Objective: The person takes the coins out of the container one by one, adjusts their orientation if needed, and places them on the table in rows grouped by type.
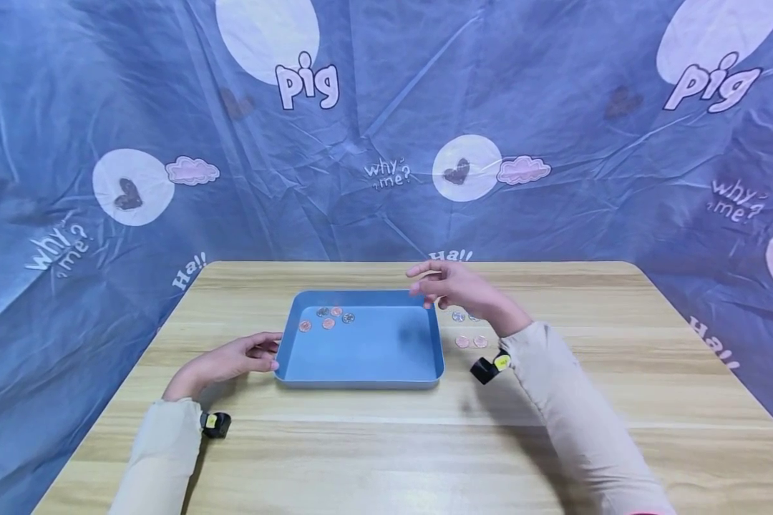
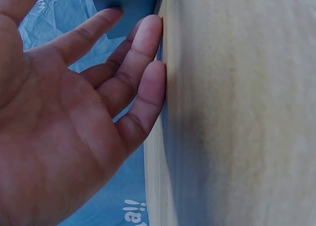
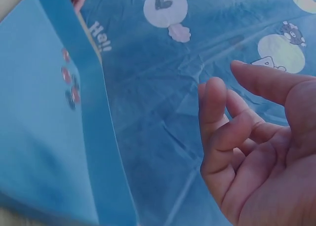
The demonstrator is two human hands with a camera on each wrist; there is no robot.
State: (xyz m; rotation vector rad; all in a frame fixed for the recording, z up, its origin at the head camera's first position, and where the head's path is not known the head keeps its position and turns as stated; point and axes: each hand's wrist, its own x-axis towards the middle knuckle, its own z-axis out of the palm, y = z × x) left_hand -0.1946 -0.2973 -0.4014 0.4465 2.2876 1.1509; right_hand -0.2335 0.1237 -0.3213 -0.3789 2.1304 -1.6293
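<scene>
Head view, lower left of the frame: the left hand (image 1: 232,357) lay low over the wood-grain table (image 1: 361,443), fingers loosely bent and spread apart, the tips at the left wall of the blue tray (image 1: 367,357). It pinched nothing and seemed to steady rather than grip. The tray sat flat in mid-frame; it looked light and stiff, apt to skid if nudged, so its raised rim was the place to hold.

Right of the tray, two coppery coins (image 1: 462,342) lay side by side on the table, with two silvery coins (image 1: 459,316) just beyond, one partly covered by the other arm. Such coins would likely prove thin, hard and very light, in no danger of breaking but slick and awkward to lift from a flat surface; the edge was the spot to take, between thumb and fingertip. Five more coins (image 1: 328,324), three coppery and two grey, clustered at the upper left of the tray floor.

The right hand (image 1: 460,290) hung above the tray's upper right corner, its arm slanting in from lower right. Its fingers curled loosely, the thumb well apart; nothing showed between them, though the dim wrist view could have hidden a coin.
</scene>
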